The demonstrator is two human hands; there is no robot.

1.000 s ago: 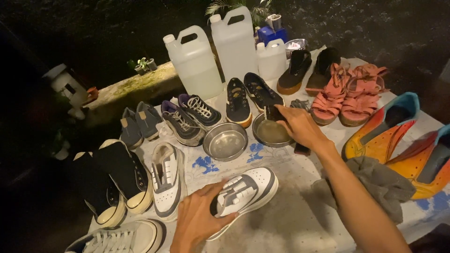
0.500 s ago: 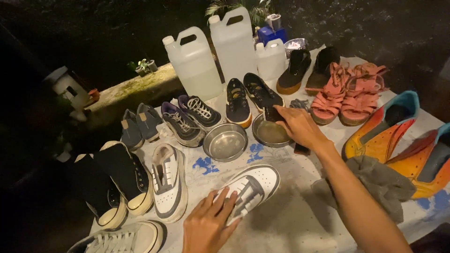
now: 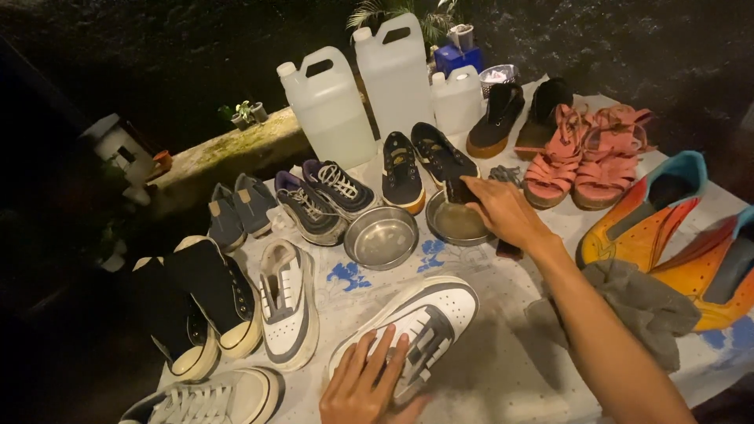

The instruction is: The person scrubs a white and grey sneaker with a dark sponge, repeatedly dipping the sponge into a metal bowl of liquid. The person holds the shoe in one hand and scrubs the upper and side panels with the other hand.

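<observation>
A white low-top sneaker with grey panels (image 3: 416,334) lies sole-up near the table's (image 3: 503,369) front edge. The left hand (image 3: 369,385) rests on it, fingers spread flat. The right hand (image 3: 506,212) is curled around a small dark brush (image 3: 458,191), dipping it into a round steel bowl (image 3: 455,224) beside a second steel bowl (image 3: 381,238).
</observation>
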